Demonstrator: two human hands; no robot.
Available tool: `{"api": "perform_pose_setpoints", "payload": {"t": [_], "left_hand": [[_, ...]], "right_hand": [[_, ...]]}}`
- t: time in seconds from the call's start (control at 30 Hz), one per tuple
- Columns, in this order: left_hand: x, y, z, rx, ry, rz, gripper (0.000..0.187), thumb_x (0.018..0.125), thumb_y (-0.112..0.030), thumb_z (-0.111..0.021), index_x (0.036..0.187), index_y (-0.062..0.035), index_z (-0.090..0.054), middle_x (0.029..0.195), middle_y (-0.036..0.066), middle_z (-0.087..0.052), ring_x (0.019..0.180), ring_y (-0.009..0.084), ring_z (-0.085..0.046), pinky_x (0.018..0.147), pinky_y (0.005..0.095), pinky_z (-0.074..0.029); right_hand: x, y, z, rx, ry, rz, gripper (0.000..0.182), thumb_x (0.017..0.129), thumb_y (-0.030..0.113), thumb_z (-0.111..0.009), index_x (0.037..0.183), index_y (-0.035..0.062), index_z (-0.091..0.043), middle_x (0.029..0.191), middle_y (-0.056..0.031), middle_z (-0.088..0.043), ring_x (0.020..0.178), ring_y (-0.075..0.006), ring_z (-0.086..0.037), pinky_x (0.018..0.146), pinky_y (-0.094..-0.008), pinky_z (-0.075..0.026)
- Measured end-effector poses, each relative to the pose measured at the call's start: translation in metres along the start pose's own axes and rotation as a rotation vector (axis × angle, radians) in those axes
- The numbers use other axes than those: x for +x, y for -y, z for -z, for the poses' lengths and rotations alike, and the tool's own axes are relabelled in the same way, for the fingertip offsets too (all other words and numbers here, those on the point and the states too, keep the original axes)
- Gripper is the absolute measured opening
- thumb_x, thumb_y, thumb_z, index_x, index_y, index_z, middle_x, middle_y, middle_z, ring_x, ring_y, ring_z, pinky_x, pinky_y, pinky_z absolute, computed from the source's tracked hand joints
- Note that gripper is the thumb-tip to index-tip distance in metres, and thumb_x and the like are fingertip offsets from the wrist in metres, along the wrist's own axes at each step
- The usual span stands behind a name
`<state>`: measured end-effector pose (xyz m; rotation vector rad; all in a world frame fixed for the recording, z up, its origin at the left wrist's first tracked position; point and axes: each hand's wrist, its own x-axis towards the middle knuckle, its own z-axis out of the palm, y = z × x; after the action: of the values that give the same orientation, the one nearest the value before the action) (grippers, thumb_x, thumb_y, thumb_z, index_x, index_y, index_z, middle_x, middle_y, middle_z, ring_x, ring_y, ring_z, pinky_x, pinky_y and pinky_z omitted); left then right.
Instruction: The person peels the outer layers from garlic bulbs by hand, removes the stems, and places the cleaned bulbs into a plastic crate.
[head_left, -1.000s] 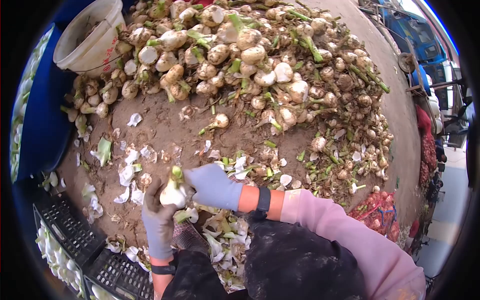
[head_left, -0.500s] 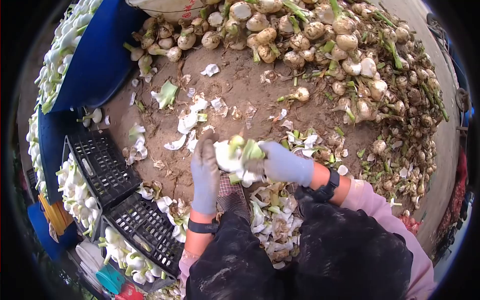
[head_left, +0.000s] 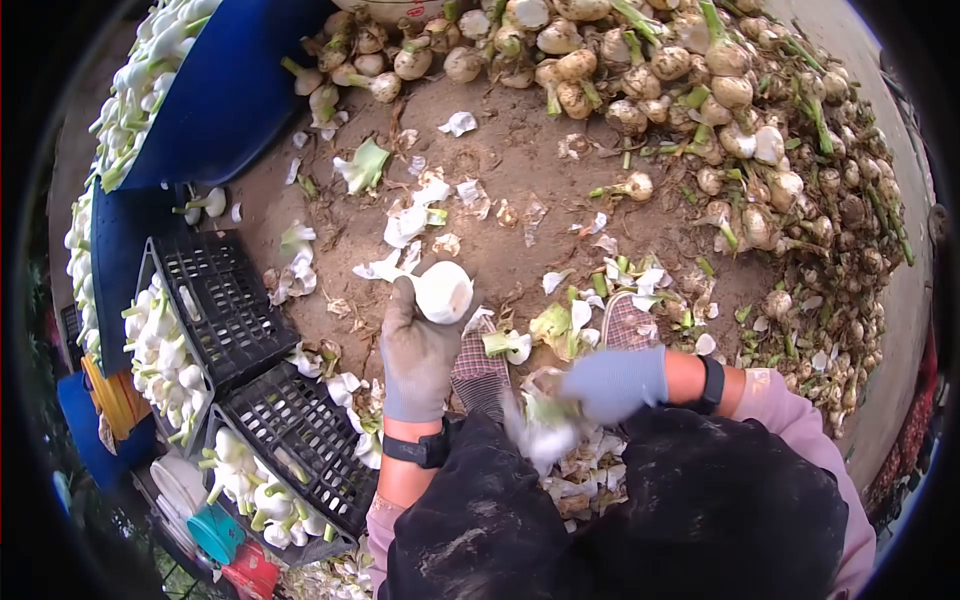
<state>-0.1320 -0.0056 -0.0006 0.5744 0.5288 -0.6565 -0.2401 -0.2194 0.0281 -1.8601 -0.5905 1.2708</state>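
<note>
My left hand (head_left: 418,350), in a grey-soiled glove, is closed around a clean white garlic bulb (head_left: 443,293), its root end facing right and its stem pointing left. Lower and to the right, my gloved right hand (head_left: 615,385) is over the pile of peeled garlic skins (head_left: 585,475) between my legs. Beside its fingertips is a motion-smeared clump of white and green garlic skin (head_left: 545,430); whether the fingers still grip it I cannot tell. A cut piece of garlic stem (head_left: 508,345) lies by my shoe.
Unpeeled, soil-stained garlic bulbs (head_left: 740,140) are heaped along the back and right. On the left stand black plastic crates (head_left: 222,310) with white garlic beside and in them, and a large blue tub (head_left: 215,90) behind. Loose skins (head_left: 405,225) are scattered over the dirt floor.
My hands have parted. The left keeps the bulb, now bare of its outer leaves, while the right has swung down toward the skin pile with stripped skin at its fingers. The view has shifted slightly.
</note>
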Motion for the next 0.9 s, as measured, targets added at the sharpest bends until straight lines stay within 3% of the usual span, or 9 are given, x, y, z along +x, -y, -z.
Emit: {"api": "perform_pose_setpoints", "payload": {"t": [0.1,0.2,0.37,0.43,0.53,0.6,0.7,0.8,0.9], "left_hand": [[-0.002,-0.012,0.008,-0.087,-0.126,-0.123,0.047,0.099,-0.034,-0.045,0.129,0.0012,-0.048,0.132,0.018,-0.053,0.125,0.0376,-0.047,0.107,0.0577,-0.035],[-0.049,-0.048,-0.002,0.488,0.026,-0.438,0.043,0.100,-0.029,-0.045,0.130,0.0012,-0.047,0.126,0.018,-0.056,0.121,0.0318,-0.050,0.108,0.0482,-0.037],[-0.139,-0.140,0.000,1.316,-0.776,-1.104,0.042,0.099,-0.027,-0.046,0.129,0.0013,-0.049,0.125,0.018,-0.056,0.120,0.0309,-0.051,0.106,0.0446,-0.039],[-0.148,-0.155,-0.007,1.454,-0.847,-1.173,0.041,0.099,-0.026,-0.047,0.129,0.0014,-0.049,0.125,0.018,-0.056,0.119,0.0305,-0.052,0.106,0.0432,-0.040],[-0.134,-0.142,-0.019,1.535,-0.707,-1.129,0.040,0.099,-0.025,-0.048,0.129,0.0015,-0.050,0.125,0.018,-0.057,0.119,0.0300,-0.053,0.105,0.0411,-0.041],[-0.112,-0.113,-0.033,1.552,-0.530,-0.987,0.040,0.098,-0.024,-0.048,0.128,0.0016,-0.050,0.125,0.018,-0.057,0.118,0.0296,-0.053,0.105,0.0397,-0.041],[-0.068,-0.054,-0.063,1.451,-0.284,-0.730,0.035,0.095,-0.013,-0.054,0.126,0.0024,-0.053,0.123,0.018,-0.058,0.116,0.0255,-0.055,0.101,0.0344,-0.044],[-0.035,-0.017,-0.046,1.517,0.072,-0.608,0.042,0.087,-0.010,-0.062,0.125,0.0027,-0.053,0.123,0.018,-0.057,0.117,0.0273,-0.055,0.100,0.0359,-0.045],[-0.014,0.024,-0.073,1.596,0.451,-0.500,0.063,0.074,-0.012,-0.074,0.130,0.0016,-0.048,0.124,0.018,-0.055,0.115,0.0289,-0.056,0.100,0.0364,-0.045]], "right_hand": [[-0.002,0.000,-0.009,0.195,0.159,0.243,0.023,0.078,0.017,-0.061,0.099,0.0080,-0.066,0.087,-0.0128,-0.067,0.087,-0.0283,-0.066,0.076,-0.0449,-0.049],[-0.030,-0.015,0.008,-0.399,-0.462,-0.301,0.041,0.073,0.016,-0.063,0.114,0.0103,-0.060,0.079,-0.0145,-0.062,0.077,-0.0282,-0.063,0.068,-0.0424,-0.049],[-0.124,-0.077,0.039,-0.538,-1.395,-0.740,0.042,0.073,0.020,-0.070,0.114,0.0152,-0.061,0.101,-0.0148,-0.064,0.086,-0.0321,-0.062,0.073,-0.0446,-0.048],[-0.158,-0.088,0.046,-0.617,-1.332,-1.311,0.060,0.076,0.017,-0.071,0.132,0.0170,-0.049,0.118,-0.0193,-0.057,0.107,-0.0364,-0.055,0.083,-0.0443,-0.048],[-0.186,-0.140,0.057,-0.743,-1.486,-1.281,0.068,0.076,0.019,-0.071,0.138,0.0171,-0.043,0.127,-0.0216,-0.052,0.117,-0.0402,-0.049,0.090,-0.0457,-0.046],[-0.195,-0.155,0.071,-0.240,-1.450,-1.510,0.053,0.079,0.023,-0.069,0.129,0.0157,-0.053,0.127,-0.0210,-0.051,0.109,-0.0388,-0.054,0.094,-0.0478,-0.044],[-0.240,-0.213,0.056,-0.094,-1.666,-1.140,0.043,0.078,0.018,-0.069,0.119,0.0079,-0.060,0.123,-0.0227,-0.053,0.105,-0.0366,-0.057,0.093,-0.0411,-0.046],[-0.199,-0.086,0.050,0.281,-2.009,-0.531,0.031,0.085,0.006,-0.065,0.115,0.0026,-0.061,0.110,-0.0151,-0.062,0.098,-0.0230,-0.063,0.085,-0.0326,-0.053],[-0.130,-0.040,0.034,0.725,-1.553,-0.182,0.032,0.089,0.009,-0.063,0.120,0.0033,-0.058,0.111,-0.0141,-0.064,0.102,-0.0208,-0.063,0.089,-0.0328,-0.053]]}}
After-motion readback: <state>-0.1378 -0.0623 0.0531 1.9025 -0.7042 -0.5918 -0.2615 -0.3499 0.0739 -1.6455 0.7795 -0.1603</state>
